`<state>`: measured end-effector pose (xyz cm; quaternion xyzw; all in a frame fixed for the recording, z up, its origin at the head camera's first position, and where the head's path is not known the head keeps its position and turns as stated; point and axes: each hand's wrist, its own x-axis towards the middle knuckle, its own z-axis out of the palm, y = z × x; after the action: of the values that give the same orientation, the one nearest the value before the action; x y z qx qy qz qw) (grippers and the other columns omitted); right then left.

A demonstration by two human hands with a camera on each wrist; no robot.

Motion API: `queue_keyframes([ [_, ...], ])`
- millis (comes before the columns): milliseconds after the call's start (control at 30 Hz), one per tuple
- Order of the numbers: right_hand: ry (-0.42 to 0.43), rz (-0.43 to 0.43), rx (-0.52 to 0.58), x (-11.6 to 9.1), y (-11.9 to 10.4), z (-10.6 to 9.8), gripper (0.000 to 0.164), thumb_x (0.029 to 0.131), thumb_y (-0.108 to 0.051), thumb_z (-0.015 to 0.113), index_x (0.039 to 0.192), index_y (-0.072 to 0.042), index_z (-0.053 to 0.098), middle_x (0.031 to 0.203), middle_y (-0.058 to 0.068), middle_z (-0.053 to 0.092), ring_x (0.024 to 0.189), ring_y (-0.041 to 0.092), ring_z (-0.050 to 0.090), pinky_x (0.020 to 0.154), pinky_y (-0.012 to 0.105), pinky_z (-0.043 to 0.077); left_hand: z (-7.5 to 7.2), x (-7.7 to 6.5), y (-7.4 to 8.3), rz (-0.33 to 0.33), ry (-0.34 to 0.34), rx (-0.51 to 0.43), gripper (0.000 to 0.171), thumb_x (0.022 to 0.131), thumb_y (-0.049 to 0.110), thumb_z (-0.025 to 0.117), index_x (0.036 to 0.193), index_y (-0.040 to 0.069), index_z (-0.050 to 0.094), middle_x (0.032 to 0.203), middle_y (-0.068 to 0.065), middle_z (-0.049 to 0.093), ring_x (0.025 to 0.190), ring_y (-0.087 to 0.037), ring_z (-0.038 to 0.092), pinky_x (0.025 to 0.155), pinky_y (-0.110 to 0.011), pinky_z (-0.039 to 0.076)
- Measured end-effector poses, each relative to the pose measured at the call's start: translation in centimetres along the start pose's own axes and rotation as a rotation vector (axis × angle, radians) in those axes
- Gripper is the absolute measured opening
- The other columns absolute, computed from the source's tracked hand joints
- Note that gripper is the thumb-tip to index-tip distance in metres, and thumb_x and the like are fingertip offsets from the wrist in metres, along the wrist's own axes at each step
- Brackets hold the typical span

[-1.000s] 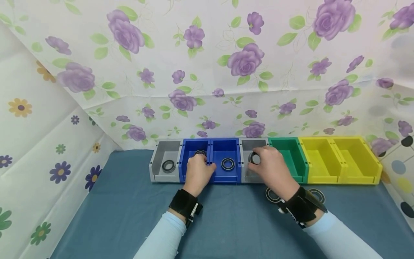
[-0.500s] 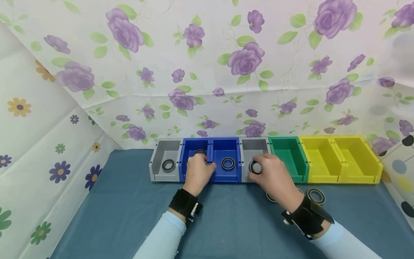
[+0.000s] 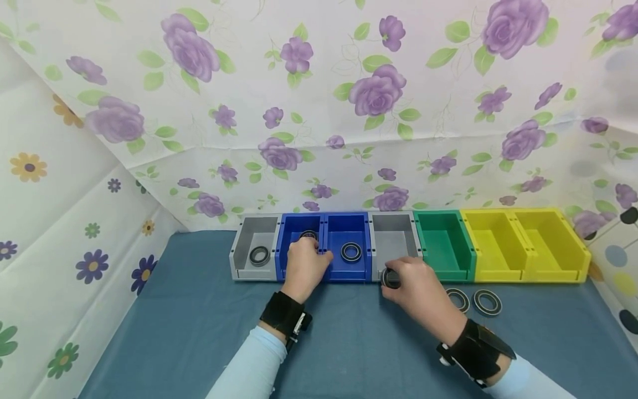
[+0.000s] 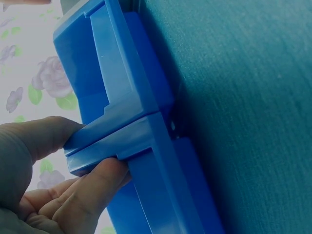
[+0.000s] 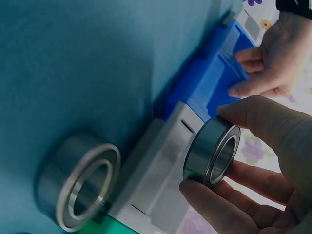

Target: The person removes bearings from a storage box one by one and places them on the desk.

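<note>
In the head view, the right hand pinches a bearing between thumb and fingertips, at the front lip of the right-hand gray bin; the ring sits at that hand's left end, with the bin's hollow beyond it, away from the person. The left hand, farther off to the left, grips the adjoining walls of two blue bins, and another bearing shows just beyond it in the left one. Two loose bearings lie on the surface beside the right wrist, before the green bin and the nearer yellow bin. Compared with a second ago, the held ring has come from over the gray bin's inside toward the person, while the left hand's grip stays put. The left wrist view shows that grip plainly: thumb on one side of the paired walls, fingers on the other, no bearing between them. In the right wrist view, the ring is held by its outer rim from opposite sides; its hole's axis slants much like that of the bearing on the surface, so it looks roughly level. Whether it touches the lip, I cannot tell.
</note>
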<state>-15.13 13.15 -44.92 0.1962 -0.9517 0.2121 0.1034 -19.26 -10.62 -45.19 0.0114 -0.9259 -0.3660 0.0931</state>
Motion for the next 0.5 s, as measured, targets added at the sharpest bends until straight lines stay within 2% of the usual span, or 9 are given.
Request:
queue_keyframes([
  [167, -0.046, 0.01, 0.005, -0.6, 0.0, 0.8, 0.044, 0.065, -0.027, 0.079, 0.102, -0.006, 0.068, 0.095, 0.007, 0.063, 0.085, 0.018, 0.057, 0.066, 0.029, 0.048, 0.0, 0.0, 0.0, -0.009, -0.006, -0.002, 0.036, 0.08, 0.021, 0.07, 0.061, 0.01, 0.042, 0.057, 0.006, 0.027, 0.041, -0.009, 0.032, 0.037, -0.023, 0.025],
  [500, -0.159, 0.039, -0.008, -1.5, 0.1, 2.0, 0.043, 0.063, -0.028, 0.08, 0.099, -0.008, 0.068, 0.091, 0.003, 0.062, 0.081, 0.012, 0.056, 0.069, 0.031, 0.047, 0.1, 0.1, -0.1, -0.016, -0.009, -0.003, 0.03, 0.08, 0.019, 0.07, 0.063, 0.009, 0.048, 0.058, 0.006, 0.03, 0.042, -0.009, 0.034, 0.037, -0.023, 0.025],
])
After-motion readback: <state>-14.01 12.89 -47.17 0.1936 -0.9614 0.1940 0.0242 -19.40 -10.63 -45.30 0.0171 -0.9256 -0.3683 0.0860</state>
